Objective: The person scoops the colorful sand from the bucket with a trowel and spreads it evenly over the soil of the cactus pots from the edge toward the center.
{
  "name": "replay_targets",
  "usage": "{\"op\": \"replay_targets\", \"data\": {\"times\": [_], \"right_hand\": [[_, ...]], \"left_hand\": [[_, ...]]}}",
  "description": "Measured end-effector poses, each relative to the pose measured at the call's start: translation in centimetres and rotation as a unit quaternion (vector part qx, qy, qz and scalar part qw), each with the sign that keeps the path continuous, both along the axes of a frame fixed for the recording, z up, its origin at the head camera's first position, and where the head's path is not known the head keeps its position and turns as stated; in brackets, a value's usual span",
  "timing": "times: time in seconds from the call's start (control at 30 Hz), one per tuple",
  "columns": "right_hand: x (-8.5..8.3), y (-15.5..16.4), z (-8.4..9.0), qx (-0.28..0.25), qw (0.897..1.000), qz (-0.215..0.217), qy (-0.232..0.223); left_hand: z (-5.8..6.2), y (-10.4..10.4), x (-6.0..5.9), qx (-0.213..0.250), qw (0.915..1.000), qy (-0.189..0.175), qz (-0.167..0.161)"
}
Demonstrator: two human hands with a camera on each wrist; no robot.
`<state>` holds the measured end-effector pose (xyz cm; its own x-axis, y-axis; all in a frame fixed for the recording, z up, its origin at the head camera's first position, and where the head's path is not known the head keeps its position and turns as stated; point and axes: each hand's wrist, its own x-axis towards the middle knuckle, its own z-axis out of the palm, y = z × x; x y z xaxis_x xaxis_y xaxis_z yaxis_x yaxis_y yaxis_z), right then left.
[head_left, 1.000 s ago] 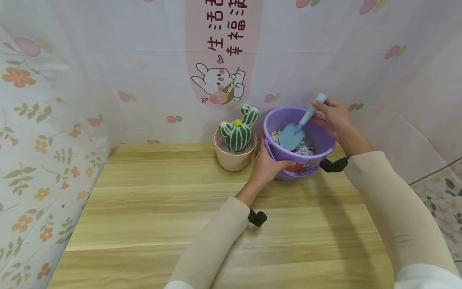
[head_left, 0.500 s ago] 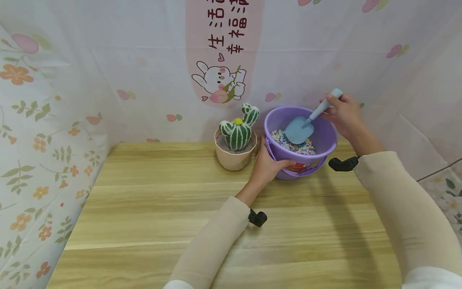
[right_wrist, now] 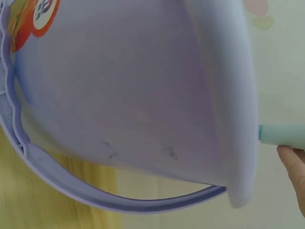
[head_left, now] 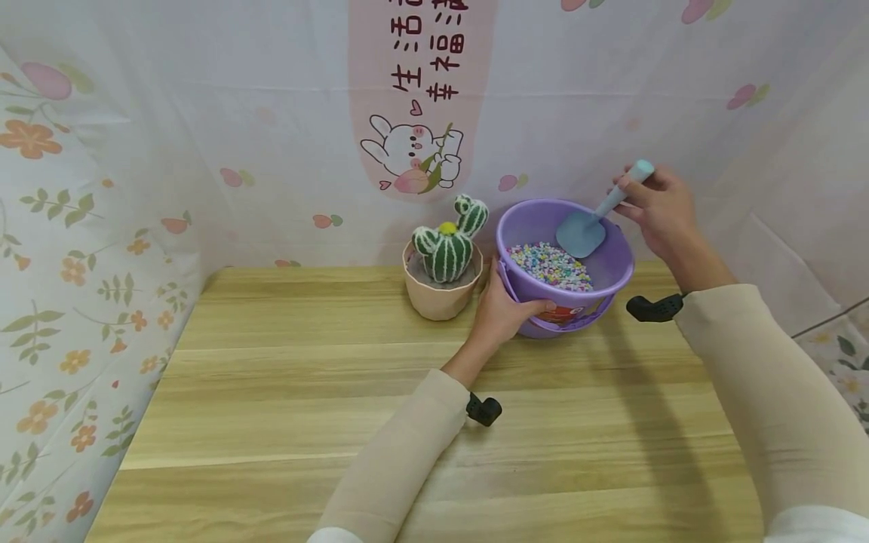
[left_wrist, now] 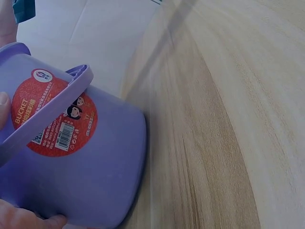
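Purple bucket: the bucket (head_left: 529, 222) stands at the far edge of the wooden surface (head_left: 305, 392), close to its far right corner, its carry handle (right_wrist: 119, 202) hanging down along the outer wall.
Left hand: thumb and fingers spread wide, the left hand (head_left: 501, 309) grips the bucket's side below the rim, the thumb near a red label (left_wrist: 78, 126).
Right hand: fingers pinching the handle of a pale blue scoop (head_left: 584, 232), the right hand (head_left: 661, 207) is poised just outside the bucket's right rim.
Scoop blade: tilted inside the mouth, toward the right inner wall; contact with the wall cannot be told.
Beads: small multicoloured pieces (head_left: 550, 265) fill the bucket's lower part.
Tight side: a knitted cactus (head_left: 450, 253) in a peach pot (head_left: 440, 302) sits at the far edge, the left fingers in the narrow gap beside it.
Behind: a printed cloth (head_left: 271, 136) rises along the far edge, close behind pot and bucket.
Open room: bare planks run from the pot to the left edge and from the bucket toward the near edge, crossed by the left forearm (head_left: 400, 460).
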<state>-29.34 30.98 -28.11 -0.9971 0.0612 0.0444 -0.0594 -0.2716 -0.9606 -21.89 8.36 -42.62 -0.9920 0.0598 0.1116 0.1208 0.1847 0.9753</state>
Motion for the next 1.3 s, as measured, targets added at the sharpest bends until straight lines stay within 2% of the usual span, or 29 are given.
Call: {"op": "replay_targets", "data": {"times": [0.1,0.23,0.37,0.67,0.8,0.97,1.07,1.13,1.3], "right_hand": [[0.0,0.0,-0.3,0.018,1.0,0.009,0.012],[0.0,0.0,-0.7,0.08,0.996,0.019,0.033],[0.0,0.0,-1.0,0.137,0.989,0.031,0.053],[-0.3,0.0,-1.7,0.219,0.969,0.082,0.081],[-0.4,0.2,-2.3,0.212,0.971,0.087,0.072],[-0.4,0.8,-3.1,0.149,0.985,0.073,0.056],[-0.3,0.9,-3.3,0.123,0.989,0.069,0.051],[-0.3,0.7,-3.3,0.112,0.99,0.068,0.051],[-0.6,-0.1,-3.6,0.125,0.988,0.065,0.068]], "left_hand": [[-0.1,0.0,0.0,0.004,1.0,-0.007,0.0],[-0.2,-0.1,0.0,0.005,0.9999,-0.011,-0.002],[-0.4,-0.1,0.0,0.002,0.9999,-0.013,0.0],[-0.5,-0.1,0.0,-0.006,0.9998,-0.016,0.004],[-0.5,0.0,0.0,-0.006,0.9999,-0.011,0.004],[-0.4,0.0,0.0,-0.011,0.9999,-0.006,0.005],[-0.4,0.1,-0.1,-0.019,0.9998,-0.005,0.008],[-0.3,0.1,-0.1,-0.02,0.9997,-0.007,0.008],[-0.2,0.1,-0.2,-0.021,0.9998,-0.003,0.005]]}}
